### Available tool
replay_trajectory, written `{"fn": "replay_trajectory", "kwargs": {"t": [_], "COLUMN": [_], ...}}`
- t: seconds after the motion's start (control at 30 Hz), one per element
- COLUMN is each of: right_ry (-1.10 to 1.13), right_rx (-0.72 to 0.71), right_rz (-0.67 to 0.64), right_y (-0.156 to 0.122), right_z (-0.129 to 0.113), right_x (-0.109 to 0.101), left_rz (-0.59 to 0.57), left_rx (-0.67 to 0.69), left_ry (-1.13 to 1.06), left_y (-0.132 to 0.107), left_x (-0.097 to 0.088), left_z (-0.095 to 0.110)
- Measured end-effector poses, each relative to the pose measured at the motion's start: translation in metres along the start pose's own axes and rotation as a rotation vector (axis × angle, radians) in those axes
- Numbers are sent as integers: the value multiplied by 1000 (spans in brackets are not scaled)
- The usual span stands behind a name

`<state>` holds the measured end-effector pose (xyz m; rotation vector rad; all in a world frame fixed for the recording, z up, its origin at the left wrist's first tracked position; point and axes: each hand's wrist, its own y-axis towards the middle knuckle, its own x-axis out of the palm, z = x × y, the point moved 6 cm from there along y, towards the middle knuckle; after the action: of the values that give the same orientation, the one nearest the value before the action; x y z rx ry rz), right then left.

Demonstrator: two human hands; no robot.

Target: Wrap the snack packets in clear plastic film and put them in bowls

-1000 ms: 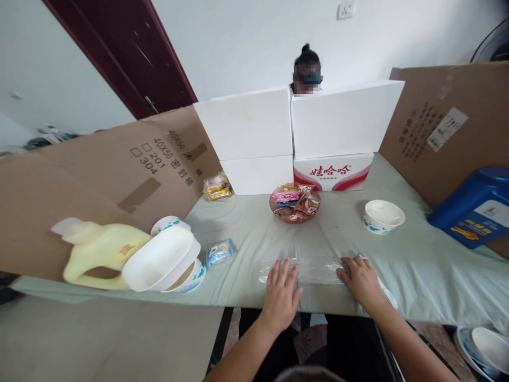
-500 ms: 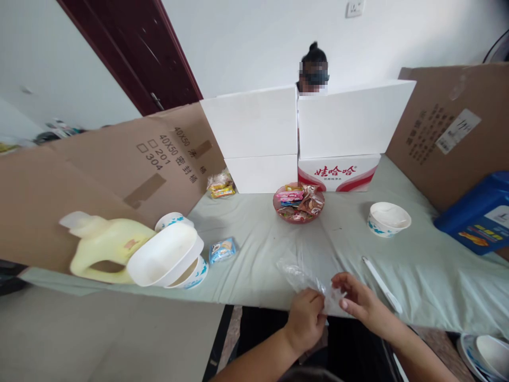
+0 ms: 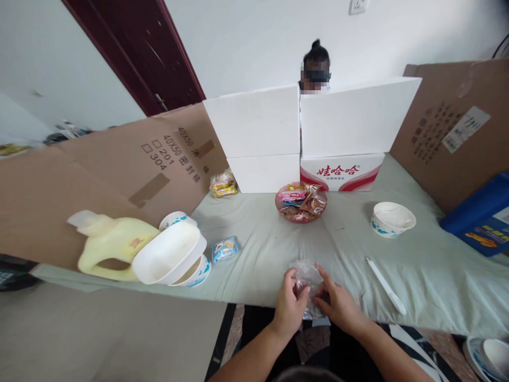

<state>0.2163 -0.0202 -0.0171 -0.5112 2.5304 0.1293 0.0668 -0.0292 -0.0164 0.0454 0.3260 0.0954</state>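
A crumpled clear plastic bag point(image 3: 308, 276) lies at the front edge of the table, between my hands. My left hand point(image 3: 289, 305) has its left edge, with curled fingers and thumb closed on the film. From the other side, my right hand point(image 3: 341, 305) holds the bag, its thumb and fingers bent around the right edge. Some of the film hides behind my fingers. To the right of my right hand lies a white long-handled utensil point(image 3: 385, 286), apart from it.
A pink bowl of wrapped snacks point(image 3: 301, 212) stands before white boxes point(image 3: 262, 124). At left are a blue snack packet point(image 3: 225, 249), white container point(image 3: 167, 254) and yellow jug point(image 3: 119, 239). A paper bowl point(image 3: 392, 228) and blue jug point(image 3: 481, 223) stand right. A person point(image 3: 316, 58) is behind the boxes.
Both hands have come to opposite sides of the bag. The bag is drawn in closer and bunched up; earlier it stretched forward and left from my left hand, with my right hand spread beside it.
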Motion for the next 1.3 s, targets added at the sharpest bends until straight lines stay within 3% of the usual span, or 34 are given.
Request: {"fn": "replay_trajectory", "kwargs": {"t": [0.2,0.5,0.73,0.9,1.0,1.13,1.23,1.3], "right_ry": [-39,-334,-547,-543,-513,-371,-107,121], "right_rx": [-73,-135,-146,-132,-126,-97,-28,37], "right_rz": [94,125,115,90,90,169,264,243], "right_y": [-1,-1,-1,2,2,3,4,7], "right_z": [-2,-12,-15,-14,-13,-10,-1,7], "right_x": [-3,-1,-1,-3,-3,-7,-12,-9], "left_rz": [84,28,17,186,196,59,-2,-23], "left_rx": [20,9,237,271,274,283,125,15], "left_ry": [222,514,754,847,801,537,180,-36], "left_y": [7,17,17,14,14,18,22,25], "left_x": [-13,-10,3,-9,-16,-15,-15,-13], "left_z": [-3,-7,-1,10,15,15,9,6]}}
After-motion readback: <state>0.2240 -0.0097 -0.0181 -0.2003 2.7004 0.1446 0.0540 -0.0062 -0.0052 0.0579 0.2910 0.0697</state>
